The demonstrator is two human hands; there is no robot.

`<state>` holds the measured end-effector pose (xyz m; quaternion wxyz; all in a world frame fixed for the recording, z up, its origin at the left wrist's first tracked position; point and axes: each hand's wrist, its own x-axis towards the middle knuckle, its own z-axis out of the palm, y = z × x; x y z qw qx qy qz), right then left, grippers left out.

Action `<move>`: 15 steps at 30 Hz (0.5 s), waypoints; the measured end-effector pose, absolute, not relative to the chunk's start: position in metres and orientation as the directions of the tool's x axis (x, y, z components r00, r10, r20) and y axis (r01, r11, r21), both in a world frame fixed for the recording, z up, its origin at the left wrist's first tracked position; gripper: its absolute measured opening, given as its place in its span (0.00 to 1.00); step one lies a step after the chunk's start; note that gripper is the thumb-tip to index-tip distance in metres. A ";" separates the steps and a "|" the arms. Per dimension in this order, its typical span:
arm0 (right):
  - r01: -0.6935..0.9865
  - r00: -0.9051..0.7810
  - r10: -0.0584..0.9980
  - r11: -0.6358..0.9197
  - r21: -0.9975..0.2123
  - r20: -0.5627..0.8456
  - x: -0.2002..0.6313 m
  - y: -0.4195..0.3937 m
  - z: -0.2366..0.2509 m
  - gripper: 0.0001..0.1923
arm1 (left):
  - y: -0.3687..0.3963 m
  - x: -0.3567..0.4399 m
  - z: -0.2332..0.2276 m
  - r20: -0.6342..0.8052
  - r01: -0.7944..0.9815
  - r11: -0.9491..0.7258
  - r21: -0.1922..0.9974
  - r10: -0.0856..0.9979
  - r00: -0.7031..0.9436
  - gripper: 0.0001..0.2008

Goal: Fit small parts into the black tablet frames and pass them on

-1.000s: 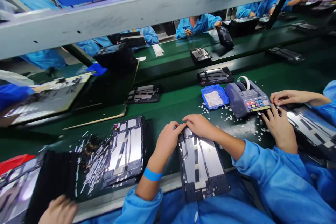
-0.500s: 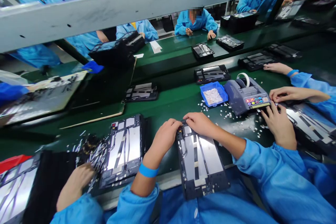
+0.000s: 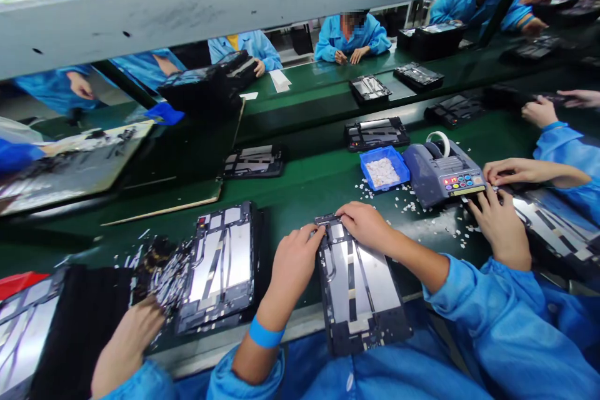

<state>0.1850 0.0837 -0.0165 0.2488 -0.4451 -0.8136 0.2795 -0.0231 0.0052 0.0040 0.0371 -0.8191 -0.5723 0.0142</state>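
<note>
Gripping the tablet (image 3: 362, 284), lower centre, with left hand (image 3: 293, 264) and right hand (image 3: 365, 225), we could slip, tipping its overhanging end.

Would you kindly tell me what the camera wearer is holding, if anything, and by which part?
The opened flat device: left hand at its far left corner, right hand near its far right corner. Gripping or merely touching cannot be told.

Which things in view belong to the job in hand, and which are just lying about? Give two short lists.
Seem to belong:
Open tablet
Left hand, touching its far end
Right hand, touching its far end

Seem just lying about:
White sheets on the far bench
Blue tray holding white bits
</note>
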 end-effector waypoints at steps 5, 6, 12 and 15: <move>0.529 -0.395 0.893 0.414 -0.741 0.217 0.199 0.091 -0.010 0.13 | 0.007 -0.015 0.010 0.013 0.943 -0.316 -0.098 0.948 0.319 0.23; 0.509 -0.329 0.915 0.380 -0.772 0.233 0.206 0.093 -0.009 0.12 | 0.007 -0.016 0.009 0.019 0.943 -0.321 -0.090 0.946 0.324 0.23; -0.034 0.523 0.847 0.128 -0.991 0.092 0.275 0.091 -0.031 0.13 | 0.008 -0.020 -0.002 0.106 0.950 -0.309 -0.043 0.944 0.312 0.24; -0.071 0.597 0.800 0.129 -0.989 0.062 0.309 0.077 -0.045 0.16 | 0.008 -0.020 -0.005 0.126 0.949 -0.311 -0.047 0.941 0.315 0.25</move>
